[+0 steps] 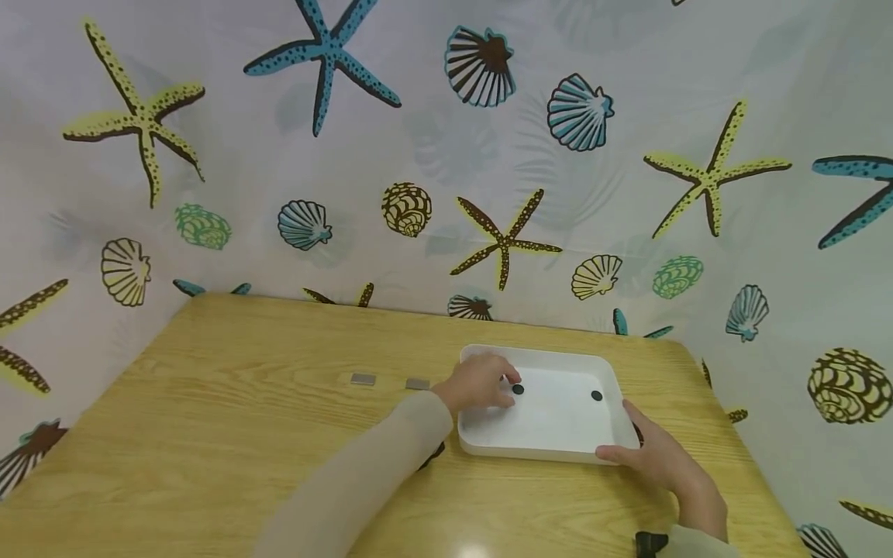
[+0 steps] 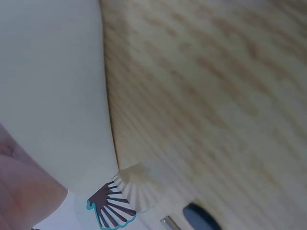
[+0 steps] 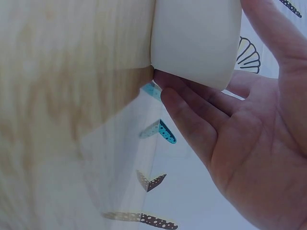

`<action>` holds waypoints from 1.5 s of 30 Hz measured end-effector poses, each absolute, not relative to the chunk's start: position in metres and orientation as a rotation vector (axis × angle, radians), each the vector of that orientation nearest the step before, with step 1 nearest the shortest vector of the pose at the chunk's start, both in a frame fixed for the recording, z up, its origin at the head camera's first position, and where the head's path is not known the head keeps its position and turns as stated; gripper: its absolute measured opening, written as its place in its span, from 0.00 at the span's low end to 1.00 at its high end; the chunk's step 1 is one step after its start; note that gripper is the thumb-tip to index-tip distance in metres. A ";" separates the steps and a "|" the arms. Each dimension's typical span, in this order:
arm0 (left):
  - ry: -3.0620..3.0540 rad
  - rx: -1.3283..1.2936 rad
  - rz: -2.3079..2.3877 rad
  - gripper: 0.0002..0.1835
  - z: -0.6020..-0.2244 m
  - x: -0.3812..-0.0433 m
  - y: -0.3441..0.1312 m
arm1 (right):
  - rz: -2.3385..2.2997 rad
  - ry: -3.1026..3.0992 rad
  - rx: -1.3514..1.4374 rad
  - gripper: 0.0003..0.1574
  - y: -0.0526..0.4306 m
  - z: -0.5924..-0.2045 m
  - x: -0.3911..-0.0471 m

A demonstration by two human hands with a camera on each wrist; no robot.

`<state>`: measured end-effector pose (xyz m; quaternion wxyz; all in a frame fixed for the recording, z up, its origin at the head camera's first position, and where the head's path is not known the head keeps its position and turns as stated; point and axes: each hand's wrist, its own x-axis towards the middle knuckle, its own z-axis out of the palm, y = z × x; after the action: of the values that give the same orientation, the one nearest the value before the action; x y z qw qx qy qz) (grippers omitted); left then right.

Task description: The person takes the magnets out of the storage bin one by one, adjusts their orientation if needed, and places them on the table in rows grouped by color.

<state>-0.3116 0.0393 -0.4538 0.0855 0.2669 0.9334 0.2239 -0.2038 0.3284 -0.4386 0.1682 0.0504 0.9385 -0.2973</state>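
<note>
A shallow white tray [image 1: 558, 422] lies on the wooden table. My left hand [image 1: 481, 380] reaches over its left side, thumb and fingers spread apart around a small black disc [image 1: 518, 389] on the tray's floor; a narrow gap shows beside the disc. Another black disc [image 1: 596, 395] lies near the right end. My right hand [image 1: 652, 449] grips the tray's right front corner, thumb along the front and fingers on the right side. The right wrist view shows that hand [image 3: 254, 134] against the tray wall [image 3: 196, 43]. Only part of my left hand [image 2: 29, 191] appears in the left wrist view.
Two flat grey metal rectangles [image 1: 363, 379] lie on the table [image 1: 209, 434] left of the tray. A dark rounded object [image 2: 200, 218] lies at the bottom of the left wrist view. A curtain [image 1: 418, 155] printed with shells and starfish hangs behind the table and along its sides.
</note>
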 end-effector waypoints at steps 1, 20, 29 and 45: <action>2.783 0.790 0.667 0.19 -0.455 -0.312 0.040 | -0.844 2.670 0.143 0.81 0.329 -0.439 -0.204; 2.815 0.775 0.645 0.07 -0.462 -0.310 0.050 | -0.840 2.684 0.123 0.80 0.330 -0.441 -0.204; 2.859 0.868 0.675 0.06 -0.464 -0.311 0.051 | -0.843 2.686 0.120 0.79 0.329 -0.439 -0.202; 2.881 1.061 0.786 0.06 -0.432 -0.308 0.041 | -0.831 2.675 0.127 0.81 0.328 -0.438 -0.204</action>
<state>-0.3084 0.0413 -0.4315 -0.0139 0.3349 0.9089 0.2480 -0.2037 0.3276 -0.4381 0.1682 0.0445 0.9405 -0.2920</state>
